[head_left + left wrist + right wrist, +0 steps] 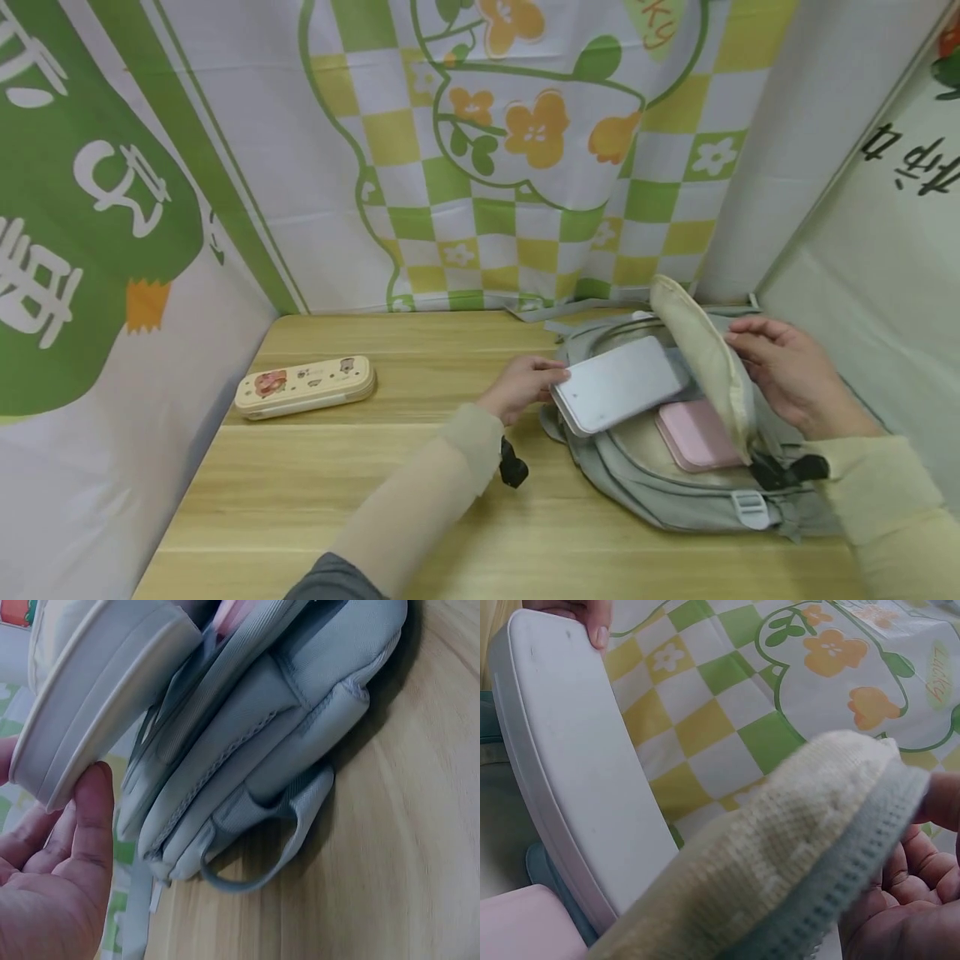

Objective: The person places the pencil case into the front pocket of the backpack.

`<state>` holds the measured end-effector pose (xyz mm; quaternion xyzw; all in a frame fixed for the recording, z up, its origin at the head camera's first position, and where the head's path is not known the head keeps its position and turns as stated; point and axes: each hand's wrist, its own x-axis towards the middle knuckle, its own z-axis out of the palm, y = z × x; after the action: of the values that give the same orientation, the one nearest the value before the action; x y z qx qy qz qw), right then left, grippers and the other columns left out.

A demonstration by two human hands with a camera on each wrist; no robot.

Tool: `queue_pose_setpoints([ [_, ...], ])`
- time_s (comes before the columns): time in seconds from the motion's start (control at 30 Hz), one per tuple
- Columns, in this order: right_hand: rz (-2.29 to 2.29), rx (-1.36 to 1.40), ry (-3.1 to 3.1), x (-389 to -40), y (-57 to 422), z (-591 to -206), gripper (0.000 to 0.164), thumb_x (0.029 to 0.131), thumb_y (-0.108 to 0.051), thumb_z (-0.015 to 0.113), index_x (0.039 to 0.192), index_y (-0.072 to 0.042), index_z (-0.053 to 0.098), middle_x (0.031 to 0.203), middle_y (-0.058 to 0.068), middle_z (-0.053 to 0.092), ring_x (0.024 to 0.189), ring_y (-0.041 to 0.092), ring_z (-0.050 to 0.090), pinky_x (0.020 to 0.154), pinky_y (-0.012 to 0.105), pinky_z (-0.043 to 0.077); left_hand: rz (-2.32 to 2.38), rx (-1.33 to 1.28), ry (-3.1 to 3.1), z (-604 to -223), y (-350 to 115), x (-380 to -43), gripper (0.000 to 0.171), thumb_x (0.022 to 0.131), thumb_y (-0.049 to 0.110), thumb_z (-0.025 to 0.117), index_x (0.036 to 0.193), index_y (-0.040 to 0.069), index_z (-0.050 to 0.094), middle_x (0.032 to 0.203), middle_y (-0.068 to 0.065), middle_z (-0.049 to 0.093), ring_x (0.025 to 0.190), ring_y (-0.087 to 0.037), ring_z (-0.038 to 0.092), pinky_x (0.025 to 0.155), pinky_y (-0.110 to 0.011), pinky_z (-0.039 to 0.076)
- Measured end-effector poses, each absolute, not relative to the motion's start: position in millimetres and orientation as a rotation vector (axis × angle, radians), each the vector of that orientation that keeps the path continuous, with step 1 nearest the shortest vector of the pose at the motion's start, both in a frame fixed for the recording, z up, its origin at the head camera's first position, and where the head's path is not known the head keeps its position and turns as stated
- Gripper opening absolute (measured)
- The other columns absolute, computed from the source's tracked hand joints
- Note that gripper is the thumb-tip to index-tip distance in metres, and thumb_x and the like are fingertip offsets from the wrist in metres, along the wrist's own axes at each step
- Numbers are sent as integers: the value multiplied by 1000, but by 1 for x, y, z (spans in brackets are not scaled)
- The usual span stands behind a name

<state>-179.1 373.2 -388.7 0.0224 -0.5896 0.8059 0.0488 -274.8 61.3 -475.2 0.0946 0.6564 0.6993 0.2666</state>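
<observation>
A grey backpack [637, 492] lies on the table at the right with its front compartment unzipped. My left hand [522, 385] pinches one end of a flat white case [626, 385] with rounded corners; its far end reaches into the opening. In the left wrist view, thumb and fingers of the left hand [67, 877] grip the white case [112, 697] by its edges. On the other side, my right hand [787, 375] holds the cream-lined flap [701, 358] up by its zipped edge. Inside the compartment sits a pink case [697, 437], partly hidden by the flap.
A cream pencil case [306, 387] with bear prints lies at the table's left. Printed cloth [465, 250] hangs behind the wooden table [300, 492] and along both sides. A carry loop [300, 832] sticks out from the backpack, and a buckle [750, 510] is at its front.
</observation>
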Motion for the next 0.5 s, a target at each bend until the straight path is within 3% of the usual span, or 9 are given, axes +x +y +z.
queue_pose_setpoints([
  [0.27, 2442, 121, -1806, -180, 370, -393, 31, 103, 11, 49, 96, -8, 73, 90, 1, 70, 82, 9, 67, 69, 21, 54, 2004, 87, 1717, -472, 84, -271, 24, 99, 11, 71, 114, -5, 61, 106, -11, 63, 91, -18, 67, 85, -32, 59],
  [0.5, 2440, 104, -1789, -179, 369, -395, 30, 102, 13, 50, 96, -6, 73, 89, 2, 70, 81, 10, 67, 68, 21, 54, 2128, -18, 1592, -473, 91, -270, 26, 95, 0, 71, 119, -4, 59, 108, -11, 60, 94, -21, 66, 90, -33, 57],
])
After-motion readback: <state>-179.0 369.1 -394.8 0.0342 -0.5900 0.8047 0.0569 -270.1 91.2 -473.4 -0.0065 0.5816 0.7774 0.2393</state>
